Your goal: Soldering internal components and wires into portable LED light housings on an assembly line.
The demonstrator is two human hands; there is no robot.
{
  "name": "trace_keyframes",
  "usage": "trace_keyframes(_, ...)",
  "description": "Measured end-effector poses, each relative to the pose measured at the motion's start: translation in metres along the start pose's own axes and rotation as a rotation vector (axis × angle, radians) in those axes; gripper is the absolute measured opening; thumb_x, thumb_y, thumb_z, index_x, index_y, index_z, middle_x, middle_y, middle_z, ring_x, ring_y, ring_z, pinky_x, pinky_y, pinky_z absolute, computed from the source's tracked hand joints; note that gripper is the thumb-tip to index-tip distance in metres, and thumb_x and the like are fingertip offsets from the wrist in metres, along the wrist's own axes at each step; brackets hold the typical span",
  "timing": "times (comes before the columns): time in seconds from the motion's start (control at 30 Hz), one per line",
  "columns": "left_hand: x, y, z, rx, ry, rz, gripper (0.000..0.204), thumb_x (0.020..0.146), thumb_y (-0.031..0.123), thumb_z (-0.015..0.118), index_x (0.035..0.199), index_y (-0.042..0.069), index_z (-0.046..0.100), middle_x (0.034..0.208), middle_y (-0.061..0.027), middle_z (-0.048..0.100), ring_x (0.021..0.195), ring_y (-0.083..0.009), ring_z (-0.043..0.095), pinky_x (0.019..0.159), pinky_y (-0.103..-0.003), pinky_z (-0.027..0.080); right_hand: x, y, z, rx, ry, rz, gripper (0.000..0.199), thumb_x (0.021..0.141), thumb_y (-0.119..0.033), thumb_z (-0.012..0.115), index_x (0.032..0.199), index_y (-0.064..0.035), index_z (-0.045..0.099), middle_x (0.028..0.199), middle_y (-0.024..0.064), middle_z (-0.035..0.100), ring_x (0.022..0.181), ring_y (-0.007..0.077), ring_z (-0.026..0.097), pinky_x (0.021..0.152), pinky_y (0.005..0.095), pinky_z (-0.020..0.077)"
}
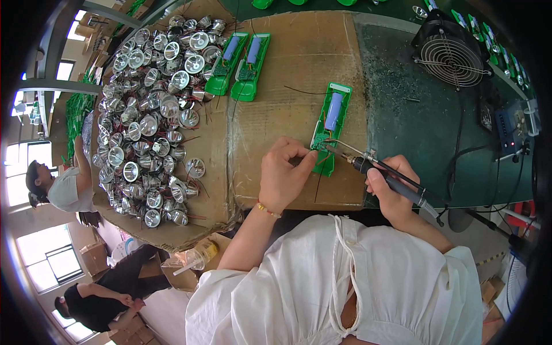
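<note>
Heap of silver reflectors (148, 125), many, leads showing, at the worktop's left end: loose, none seated in the green housings on the cardboard. Two green housings (246, 91), side by side toward the worktop's far edge: each has a cell and a board in place, no reflector; whether their joints are finished, I cannot tell. My left hand (280, 175), thumb and forefinger close together beside the circuit board (318, 141); whether a wire is pinched there, I cannot tell. One green housing in work (338, 129), on the cardboard toward the near edge: blue cell (333, 111) seated, board laid in, reflector absent; I judge its joint to be under way, with closing up left. Soldering iron (361, 165), tip at the board, contact unclear; my right hand (394, 201) is wrapped around its handle. Surface and room, again from the left: a person in white (72, 187); a person in dark clothes (95, 305), hands together; bright windows (49, 253); a plastic cup (202, 253) with a straw, below the worktop's near edge; brown cardboard (287, 57), creased and stained; green worktop (417, 132), dark crumbs scattered beside the cardboard; wire-guarded fan (451, 60) near the far right corner; further green housings (489, 43) behind it; blue-fronted device (509, 129) at the right edge.
</note>
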State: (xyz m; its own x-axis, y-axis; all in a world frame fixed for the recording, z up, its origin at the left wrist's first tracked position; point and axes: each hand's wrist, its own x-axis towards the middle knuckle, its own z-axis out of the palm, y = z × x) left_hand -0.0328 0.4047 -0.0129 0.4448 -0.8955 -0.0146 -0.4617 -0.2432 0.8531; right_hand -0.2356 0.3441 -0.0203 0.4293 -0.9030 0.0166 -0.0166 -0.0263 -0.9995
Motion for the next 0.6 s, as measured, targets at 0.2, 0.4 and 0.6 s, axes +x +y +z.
trace_keyframes(0.2,0.0014,-0.0032,-0.0029,-0.011,-0.036,-0.011,0.01,0.073,0.01,0.067,0.072,0.0,0.065,0.077,-0.0085,0.057,0.061,-0.0161,0.056,0.057,-0.026,0.045,0.0003,-0.0023,0.0043,0.043,0.033,0.023,0.017,0.081,-0.009,0.064,0.082,0.0003,0.05,0.064,0.0059,0.06,0.055,0.0073,0.055,0.051,0.0216,0.0449)
trace_keyframes(0.4,0.0033,-0.0019,-0.0025,-0.04,-0.06,-0.04,0.01,0.074,0.01,0.067,0.072,0.0,0.065,0.077,-0.0084,0.057,0.062,-0.0156,0.055,0.057,-0.026,0.044,-0.0011,-0.004,0.0006,0.039,0.046,0.015,0.017,0.081,-0.009,0.064,0.082,0.0003,0.05,0.065,0.0065,0.06,0.056,0.0076,0.056,0.051,0.0219,0.0455)
trace_keyframes(0.6,0.0034,-0.003,-0.0043,-0.045,-0.074,-0.044,0.011,0.074,0.011,0.067,0.072,0.0,0.064,0.075,-0.0085,0.057,0.062,-0.0151,0.055,0.057,-0.026,0.044,0.0001,-0.0003,0.0024,0.042,0.014,0.033,0.016,0.081,-0.009,0.063,0.082,0.0005,0.05,0.065,0.0063,0.06,0.056,0.0073,0.056,0.051,0.0218,0.0454)
